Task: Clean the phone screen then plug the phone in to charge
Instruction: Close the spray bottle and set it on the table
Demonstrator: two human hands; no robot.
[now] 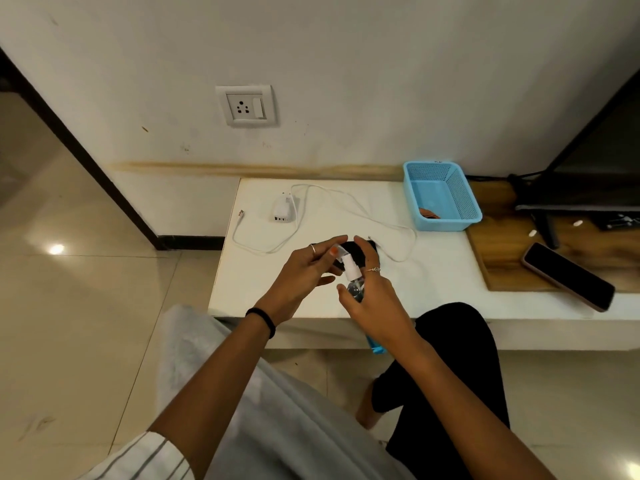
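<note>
Two hands meet at bench centre: the right hand wraps a clear spray bottle, and the left hand pinches its transparent cap just above the nozzle. Lift the cap straight off, then aim the nozzle down at the dark phone lying at 12 o'clock behind the fingers, misting lightly. The phone is mostly hidden; the charger and white cable lie at 11 o'clock, while a blue thing under the right wrist is unidentifiable.

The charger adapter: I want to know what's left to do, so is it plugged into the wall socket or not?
Not plugged in. The charger adapter lies on the white table, and the wall socket above is empty.
</note>
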